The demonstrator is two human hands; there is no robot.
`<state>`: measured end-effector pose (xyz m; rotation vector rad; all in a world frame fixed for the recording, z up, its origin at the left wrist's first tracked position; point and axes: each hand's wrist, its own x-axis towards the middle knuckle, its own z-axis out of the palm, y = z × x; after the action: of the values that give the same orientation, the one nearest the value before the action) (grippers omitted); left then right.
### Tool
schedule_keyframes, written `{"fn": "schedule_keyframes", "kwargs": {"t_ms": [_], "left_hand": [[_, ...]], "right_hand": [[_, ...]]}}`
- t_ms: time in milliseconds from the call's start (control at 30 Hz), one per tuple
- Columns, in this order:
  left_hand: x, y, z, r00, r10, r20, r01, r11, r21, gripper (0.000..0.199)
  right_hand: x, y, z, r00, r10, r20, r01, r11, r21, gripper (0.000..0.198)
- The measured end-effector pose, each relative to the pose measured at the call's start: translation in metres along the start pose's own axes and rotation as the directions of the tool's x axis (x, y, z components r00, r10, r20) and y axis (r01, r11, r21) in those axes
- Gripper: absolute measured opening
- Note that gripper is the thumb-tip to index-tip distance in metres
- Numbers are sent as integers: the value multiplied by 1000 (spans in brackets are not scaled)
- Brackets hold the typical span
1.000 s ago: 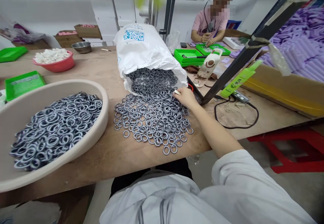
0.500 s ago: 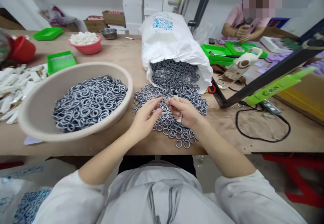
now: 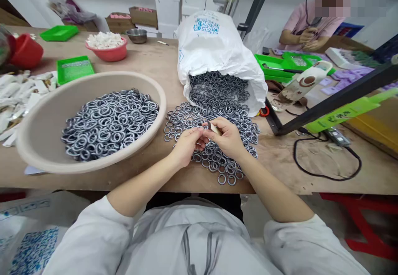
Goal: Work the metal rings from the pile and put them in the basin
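Above a heap of grey rings (image 3: pixel 217 159), both hands meet with their fingertips close together. My right hand (image 3: pixel 228 138) is closed around a small tool with a cream handle (image 3: pixel 215 129) and a dark end; its exact kind is hard to tell. My left hand (image 3: pixel 187 144) is closed in a pinch beside it, and whatever lies between its fingers is hidden. Behind the hands, a white sack (image 3: pixel 217 39) lies with its mouth towards me, rings spilling out onto the table. A large beige basin (image 3: pixel 37 142) on the left holds many more such rings.
A black metal frame (image 3: pixel 307 119) and a looped cable (image 3: pixel 326 179) are on the right. White pieces (image 3: pixel 12 105), green trays (image 3: pixel 74 78) and a pink bowl (image 3: pixel 108 54) stand left and behind. Across the table, a person (image 3: pixel 306 30) works near more green trays.
My left hand has gone from fingers apart to a closed pinch, meeting the right fingertips. My right hand has turned over the cream-handled tool. The view has shifted slightly.
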<state>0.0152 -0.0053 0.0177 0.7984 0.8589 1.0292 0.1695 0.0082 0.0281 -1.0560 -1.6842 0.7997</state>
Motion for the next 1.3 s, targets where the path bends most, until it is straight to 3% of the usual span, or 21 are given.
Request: {"fn": "schedule_keyframes", "kwargs": {"t_ms": [100, 200, 433, 700, 800, 933, 1033, 1100, 1200, 1300], "left_hand": [[-1, -5, 2, 999, -8, 39, 9, 1000, -16, 42], [-3, -5, 2, 998, -14, 53, 16, 999, -46, 45], [-5, -3, 1, 999, -22, 42, 27, 992, -127, 47], [-5, -3, 3, 996, -69, 47, 76, 985, -157, 46], [-9, -3, 3, 990, -64, 123, 82, 987, -142, 47], [-13, -3, 2, 950, -64, 306, 85, 995, -55, 47], [-5, -3, -5, 985, -4, 174, 22, 995, -102, 40], [4, -1, -12, 999, 42, 22, -38, 989, -145, 30], [15, 2, -22, 989, 75, -129, -98, 979, -180, 16], [21, 6, -24, 975, 63, -213, -105, 976, -193, 11]], "right_hand": [[2, 4, 2, 998, -27, 59, 29, 999, -32, 43], [1, 6, 2, 999, -36, 32, 40, 990, -135, 51], [-14, -2, 0, 979, -121, 163, 186, 859, -477, 50], [-17, -4, 2, 970, -125, 206, 216, 833, -510, 53], [-12, 4, -2, 978, -46, 201, 134, 883, -449, 56], [5, 19, -17, 989, 142, 48, -113, 919, -378, 60], [24, 21, -18, 981, 190, 30, -146, 838, -525, 50], [37, 20, -8, 974, 211, 87, -93, 714, -694, 38], [55, 23, 12, 948, 287, 136, -27, 501, -865, 30], [65, 28, 18, 927, 359, 112, -56, 427, -903, 27]]}}
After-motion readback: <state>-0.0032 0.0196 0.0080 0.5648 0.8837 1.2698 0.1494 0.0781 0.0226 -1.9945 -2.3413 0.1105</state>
